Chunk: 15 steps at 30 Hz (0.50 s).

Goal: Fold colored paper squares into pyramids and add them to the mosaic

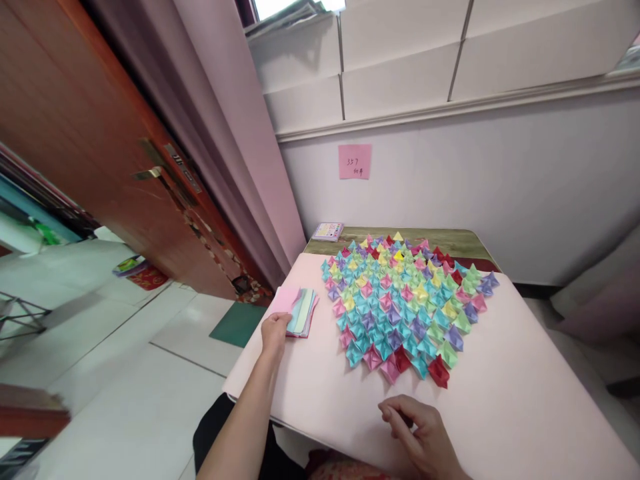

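My left hand (275,332) is at the left of the table, thumb and fingers pinched on the lower edge of a pink paper sheet (285,301). This sheet lies slanted over the left part of a stack of coloured square paper (305,313), where light green, blue and red edges show. Over the front edge of the table, my right hand (420,427) is curled with thumb and fingers close together, and no object shows in it. Beyond it, many folded paper pieces (393,320) in blue, pink, green, purple, yellow and red stand packed in a broad cluster.
A pale pink cover (505,360) lies on the table, with a wooden strip (450,239) at the back. A small printed pack (328,231) sits at the back left corner. A pink note (355,162) is on the wall. To the left are a curtain and a wooden door (115,133).
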### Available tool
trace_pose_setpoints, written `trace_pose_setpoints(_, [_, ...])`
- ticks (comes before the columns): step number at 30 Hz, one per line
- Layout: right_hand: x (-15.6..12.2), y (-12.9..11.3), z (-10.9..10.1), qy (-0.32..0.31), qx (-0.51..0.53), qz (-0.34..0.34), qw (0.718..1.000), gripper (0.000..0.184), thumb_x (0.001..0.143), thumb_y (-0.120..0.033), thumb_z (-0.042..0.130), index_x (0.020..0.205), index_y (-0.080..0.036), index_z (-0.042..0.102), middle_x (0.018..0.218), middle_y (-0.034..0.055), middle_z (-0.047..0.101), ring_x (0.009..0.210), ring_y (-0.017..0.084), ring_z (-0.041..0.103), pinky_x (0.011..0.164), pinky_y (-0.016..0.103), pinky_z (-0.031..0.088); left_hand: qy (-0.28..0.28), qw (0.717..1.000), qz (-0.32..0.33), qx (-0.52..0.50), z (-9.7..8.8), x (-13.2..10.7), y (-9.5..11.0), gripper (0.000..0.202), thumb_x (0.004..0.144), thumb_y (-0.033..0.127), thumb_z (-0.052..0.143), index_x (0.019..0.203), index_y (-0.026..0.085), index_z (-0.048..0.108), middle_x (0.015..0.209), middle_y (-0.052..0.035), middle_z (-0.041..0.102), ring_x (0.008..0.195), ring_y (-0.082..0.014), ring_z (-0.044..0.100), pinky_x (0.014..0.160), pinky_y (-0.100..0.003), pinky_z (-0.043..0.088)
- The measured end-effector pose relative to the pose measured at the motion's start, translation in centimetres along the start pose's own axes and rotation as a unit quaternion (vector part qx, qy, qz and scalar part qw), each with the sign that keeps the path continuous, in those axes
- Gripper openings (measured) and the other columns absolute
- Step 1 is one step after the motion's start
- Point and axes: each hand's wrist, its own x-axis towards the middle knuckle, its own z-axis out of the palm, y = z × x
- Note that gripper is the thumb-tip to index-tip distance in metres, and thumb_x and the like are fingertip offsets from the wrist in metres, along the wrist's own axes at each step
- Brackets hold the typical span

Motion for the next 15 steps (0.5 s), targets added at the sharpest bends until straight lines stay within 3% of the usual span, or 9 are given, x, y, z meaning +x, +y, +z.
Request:
trace_pose_setpoints(2, [-0.1,0.1,-0.1,-0.002,-0.001,-0.001,1.0,0.035,0.097,-0.041,0.046,0.081,-0.019,0.069,0.071,0.0047,0.067,0.057,0.015,0.061,0.054,0.022,0.047,-0.005,1.0,-0.014,-0.011,-0.1,0.1,0.3,0.024,0.085,0.034,0.067,0.075,0.013,0.063,0.065,0.0032,0.06,0.055,-0.0097,0.055,0.056,-0.025,0.047])
trace_pose_setpoints(4, [-0.2,0.3,-0.3,-0.008,-0.004,0.002,1.0,0.035,0.097,-0.041,0.047,0.081,-0.019,0.069,0.071,0.0044,0.067,0.058,0.015,0.06,0.055,0.023,0.047,-0.008,0.999,-0.018,-0.03,-0.2,0.0,0.6,0.027,0.089,0.037,0.063,0.076,0.013,0.061,0.066,0.0034,0.058,0.055,-0.009,0.053,0.055,-0.024,0.046])
trace_pose_setpoints(9, [-0.3,0.4,-0.8,-0.015,-0.007,0.013,1.0,0.036,0.097,-0.044,0.047,0.081,-0.019,0.068,0.069,0.0037,0.066,0.058,0.015,0.06,0.054,0.023,0.045,0.017,0.996,-0.008,-0.085,0.2,-0.4,0.9,0.023,0.061,0.029,0.073,0.055,0.015,0.057,0.054,0.0056,0.053,0.055,-0.0104,0.049,0.051,-0.023,0.037])
trace_pose_setpoints(15, [-0.4,-0.4,-1.1,-0.014,-0.012,0.024,1.0,0.04,0.097,-0.047,0.045,0.079,-0.02,0.068,0.066,0.0034,0.063,0.059,0.016,0.059,0.057,0.024,0.046,0.05,0.994,-0.012,-0.095,0.6,-0.6,1.1,0.018,0.05,0.03,0.07,0.058,0.016,0.063,0.056,0.0029,0.059,0.059,-0.0139,0.052,0.055,-0.026,0.038])
